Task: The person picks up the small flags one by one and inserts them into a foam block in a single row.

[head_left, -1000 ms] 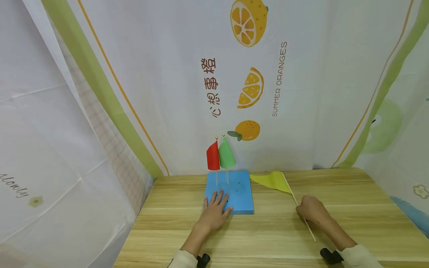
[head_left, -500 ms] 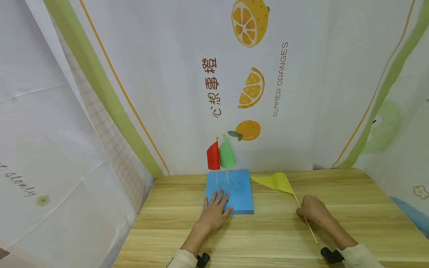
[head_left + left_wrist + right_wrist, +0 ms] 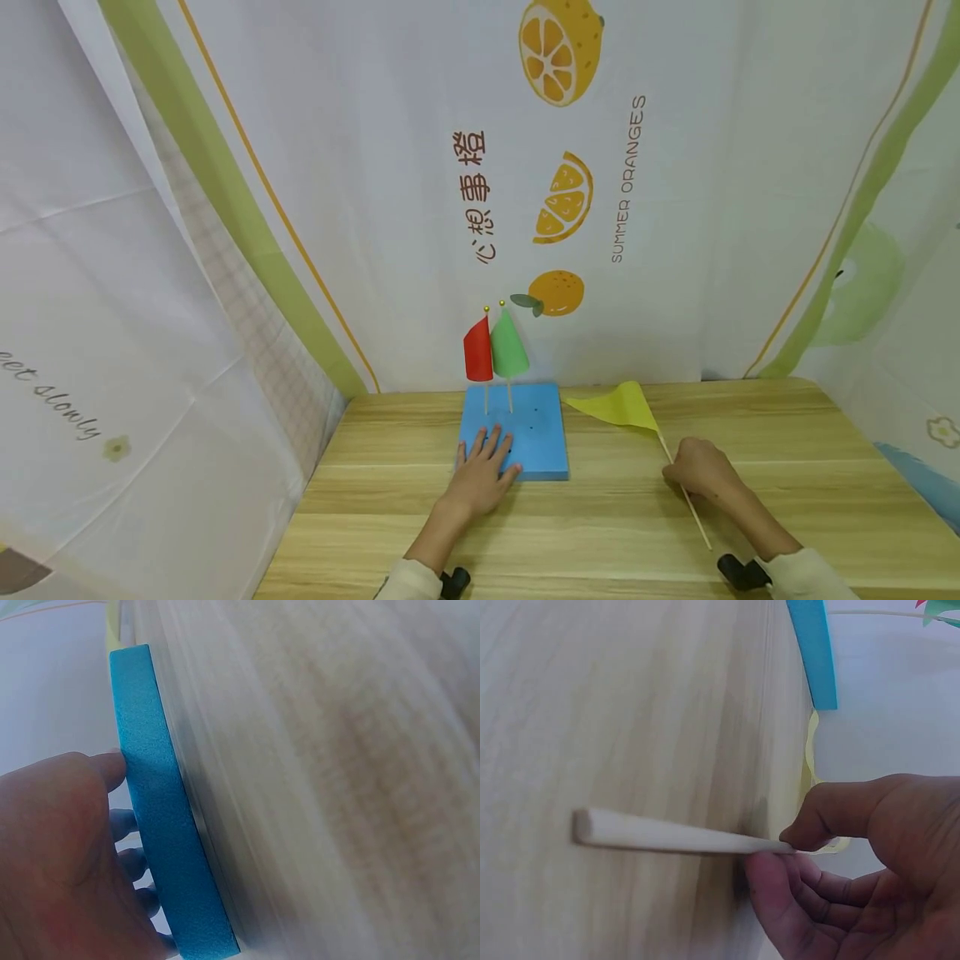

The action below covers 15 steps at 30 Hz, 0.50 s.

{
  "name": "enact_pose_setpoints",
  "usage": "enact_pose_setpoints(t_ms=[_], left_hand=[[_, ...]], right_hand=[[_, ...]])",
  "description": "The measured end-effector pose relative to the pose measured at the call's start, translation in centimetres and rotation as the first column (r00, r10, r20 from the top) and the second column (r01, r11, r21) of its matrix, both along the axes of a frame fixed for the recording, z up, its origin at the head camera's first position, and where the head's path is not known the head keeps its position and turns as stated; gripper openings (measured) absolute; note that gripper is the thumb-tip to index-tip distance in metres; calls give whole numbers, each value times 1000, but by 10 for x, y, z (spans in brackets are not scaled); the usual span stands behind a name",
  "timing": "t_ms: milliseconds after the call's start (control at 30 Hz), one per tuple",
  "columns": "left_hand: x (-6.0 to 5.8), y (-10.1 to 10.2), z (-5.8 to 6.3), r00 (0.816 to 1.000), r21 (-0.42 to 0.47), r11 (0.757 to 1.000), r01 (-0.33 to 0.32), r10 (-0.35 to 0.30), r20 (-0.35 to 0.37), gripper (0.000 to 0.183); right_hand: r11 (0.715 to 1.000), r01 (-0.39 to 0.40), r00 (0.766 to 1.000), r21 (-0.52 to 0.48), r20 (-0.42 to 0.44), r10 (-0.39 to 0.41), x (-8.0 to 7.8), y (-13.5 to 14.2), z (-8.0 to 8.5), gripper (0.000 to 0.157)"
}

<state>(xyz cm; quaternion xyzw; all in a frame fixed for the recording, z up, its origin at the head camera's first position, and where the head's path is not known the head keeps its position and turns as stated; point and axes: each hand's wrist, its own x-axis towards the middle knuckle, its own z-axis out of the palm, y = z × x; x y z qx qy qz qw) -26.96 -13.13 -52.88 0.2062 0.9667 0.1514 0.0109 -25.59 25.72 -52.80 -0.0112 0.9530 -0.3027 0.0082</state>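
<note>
With fingers spread, my left hand (image 3: 477, 483) rests on the near left part of a blue foam board (image 3: 546, 450) that has small holes in its top. A red flag (image 3: 477, 350) and a green flag (image 3: 509, 346), each on a thin stick with a gold bead on top, stand upright in the board's far left part. My right hand (image 3: 701, 469) pinches the wooden stick of a yellow flag (image 3: 618, 407) between thumb and fingers. That flag slants low over the table, its cloth pointing away and left. In the right wrist view the stick's bare end (image 3: 585, 826) juts toward the camera.
The wood-grain table (image 3: 600, 533) ends at a white curtain (image 3: 405, 250) printed with oranges, which hangs behind it and along both sides. Black wrist camera mounts (image 3: 742, 573) sit near the sleeves.
My right hand has shifted the yellow flag slightly to the right, and its stick's lower end has slid a little toward me. The left hand stays in place on the board.
</note>
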Motion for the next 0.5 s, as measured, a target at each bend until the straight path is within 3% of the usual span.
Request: enact_pose_setpoints(t_ms=[500], left_hand=[[1, 1, 0, 1000, 3, 1000, -6, 6, -1, 66]], right_hand=[[1000, -5, 999, -19, -40, 4, 2, -3, 9, 40]])
